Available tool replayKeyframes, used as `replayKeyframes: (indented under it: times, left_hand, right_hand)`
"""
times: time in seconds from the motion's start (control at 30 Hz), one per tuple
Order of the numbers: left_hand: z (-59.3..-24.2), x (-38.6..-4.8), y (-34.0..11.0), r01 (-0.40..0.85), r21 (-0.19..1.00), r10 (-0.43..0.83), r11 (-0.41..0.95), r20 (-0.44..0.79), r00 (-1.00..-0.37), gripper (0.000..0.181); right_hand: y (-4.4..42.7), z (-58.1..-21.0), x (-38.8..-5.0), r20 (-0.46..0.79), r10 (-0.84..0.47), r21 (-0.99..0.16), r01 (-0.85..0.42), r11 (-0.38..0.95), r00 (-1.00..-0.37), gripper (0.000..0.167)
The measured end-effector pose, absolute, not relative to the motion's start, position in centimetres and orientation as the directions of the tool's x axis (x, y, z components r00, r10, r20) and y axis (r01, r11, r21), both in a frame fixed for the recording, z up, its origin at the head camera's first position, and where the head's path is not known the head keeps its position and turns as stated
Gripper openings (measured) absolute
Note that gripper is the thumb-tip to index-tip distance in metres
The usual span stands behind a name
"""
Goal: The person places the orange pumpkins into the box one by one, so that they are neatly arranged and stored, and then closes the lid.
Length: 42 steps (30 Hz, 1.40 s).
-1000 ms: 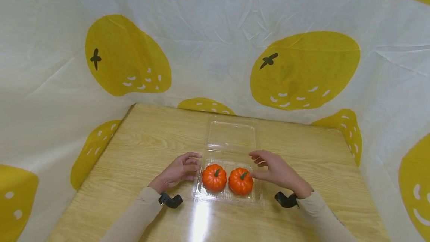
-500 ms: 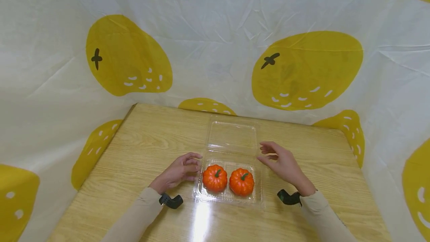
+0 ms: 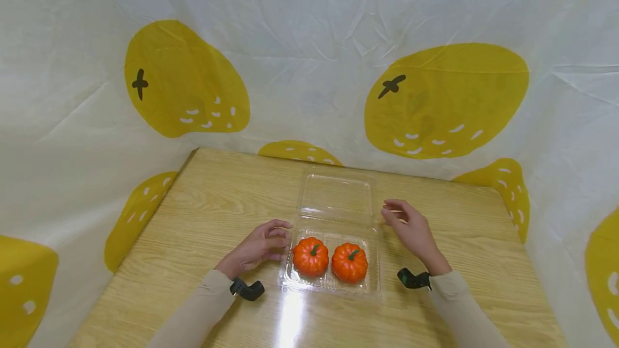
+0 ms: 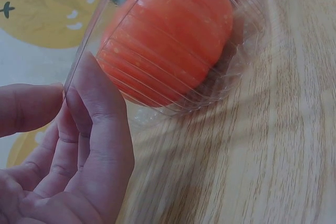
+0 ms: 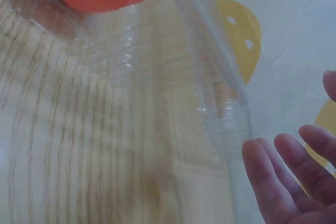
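Note:
A clear plastic clamshell container (image 3: pixel 333 290) lies on the table with its lid (image 3: pixel 337 193) folded back, away from me. Two small orange pumpkins with green stems sit side by side in its base, a left pumpkin (image 3: pixel 310 257) and a right pumpkin (image 3: pixel 350 263). My left hand (image 3: pixel 258 246) pinches the base's left rim between thumb and fingers, as the left wrist view shows. Beside the container's right edge, close to the lid, is my right hand (image 3: pixel 408 227). Its fingers are relaxed and hold nothing; in the right wrist view the fingertips (image 5: pixel 255 153) are near the plastic edge.
The container stands on a wooden table (image 3: pixel 227 187). A white cloth (image 3: pixel 309 95) with yellow fruit prints hangs behind the table and along both sides. Each wrist wears a dark strap-mounted device, such as the left one (image 3: pixel 247 289).
My right hand has moved away from the right pumpkin, out to the right and farther back toward the lid. The left hand has stayed at the left rim.

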<state>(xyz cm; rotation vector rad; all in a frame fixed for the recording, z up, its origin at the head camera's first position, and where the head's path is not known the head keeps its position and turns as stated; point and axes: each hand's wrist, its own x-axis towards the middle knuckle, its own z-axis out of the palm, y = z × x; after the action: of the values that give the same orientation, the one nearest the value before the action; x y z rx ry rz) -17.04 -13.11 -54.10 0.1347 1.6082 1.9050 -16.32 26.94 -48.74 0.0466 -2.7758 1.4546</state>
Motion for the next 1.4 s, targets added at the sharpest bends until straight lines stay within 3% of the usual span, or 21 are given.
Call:
replayKeyframes:
  times: [0.37,0.77,1.4]
  left_hand:
    - [-54.0,-17.1,-13.1,-0.4,0.915,0.517,-0.041,-0.323,-0.793,0.053]
    - [-54.0,-17.0,-13.1,-0.398,0.917,0.512,-0.034,-0.326,-0.795,0.052]
    - [-53.8,-17.1,-13.1,-0.395,0.918,0.514,-0.031,-0.325,-0.794,0.05]
  right_hand:
    - [27.6,-50.4,-17.9,-0.077,0.015,-0.872,0.075,0.483,-0.997,0.063]
    - [27.0,-51.6,-19.5,-0.222,0.019,-0.951,0.221,0.218,-0.975,0.071]
    - [26.7,-51.9,-21.4,-0.383,-0.039,-0.92,0.377,0.107,-0.923,0.076]
